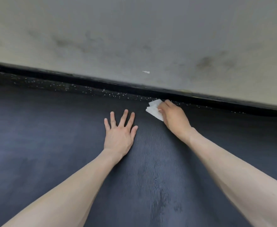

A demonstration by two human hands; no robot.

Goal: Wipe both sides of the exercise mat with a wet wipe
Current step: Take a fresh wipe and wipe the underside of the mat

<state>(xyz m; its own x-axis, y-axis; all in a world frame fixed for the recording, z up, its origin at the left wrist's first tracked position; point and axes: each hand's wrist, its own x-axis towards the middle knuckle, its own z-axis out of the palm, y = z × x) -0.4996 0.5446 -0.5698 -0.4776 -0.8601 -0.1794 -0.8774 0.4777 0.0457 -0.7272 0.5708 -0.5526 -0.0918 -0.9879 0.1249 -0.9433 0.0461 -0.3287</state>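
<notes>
Best to keep the wet wipe (155,110) flat and pull it in long overlapping strokes along the far edge of the exercise mat (52,145), spread out right up by the wall (134,30). Pinning the mat with the left hand (119,135), fingers splayed wide. Reaching forward with the right hand (175,118), fingers curled round the wipe.

No readable text, label, brand, number or sign anywhere in view. Nothing legible on the exercise mat (52,145), on the wet wipe (155,110) or on the grey wall (134,30).
</notes>
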